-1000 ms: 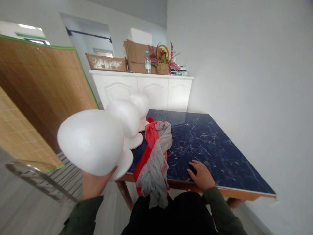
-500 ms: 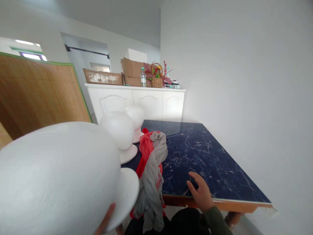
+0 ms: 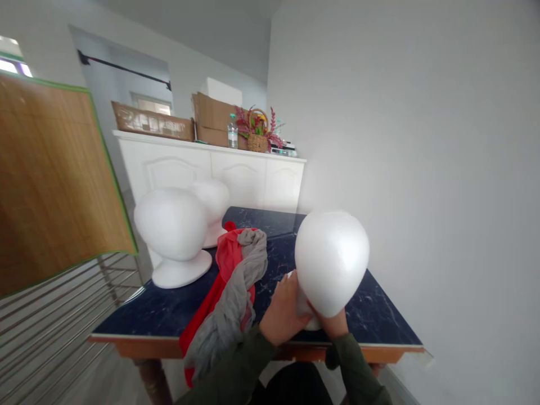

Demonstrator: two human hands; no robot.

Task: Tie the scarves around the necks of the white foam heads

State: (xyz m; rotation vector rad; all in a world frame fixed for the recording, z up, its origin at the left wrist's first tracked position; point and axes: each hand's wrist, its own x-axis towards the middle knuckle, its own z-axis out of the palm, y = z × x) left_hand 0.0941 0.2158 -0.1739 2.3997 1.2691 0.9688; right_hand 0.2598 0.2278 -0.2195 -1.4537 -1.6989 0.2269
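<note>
White walls close in a small room where a dark blue marbled tabletop [image 3: 169, 312] stands against the right-hand wall, with a white sideboard [image 3: 211, 169] behind it carrying cardboard boxes [image 3: 213, 115], a water bottle [image 3: 232, 131] and a flower basket [image 3: 257, 138]. Near the tabletop's front edge, both of the person's arms reach forward in dark green sleeves and meet under a white foam mannequin head [image 3: 331, 261], which is held tilted with its rounded crown toward the camera. The left hand [image 3: 282, 315] cups the neck from the left, fingers curled around it. The right hand [image 3: 335, 325] grips from below, mostly hidden by the foam, fingers wrapped under the base. Just left of the held head lies a red and grey scarf [image 3: 230, 281], bunched up and hanging over the front edge. Farther left of it two more foam heads [image 3: 175, 233] stand upright on their bases, one behind the other. A bamboo screen [image 3: 50, 180] fills the left side.
</note>
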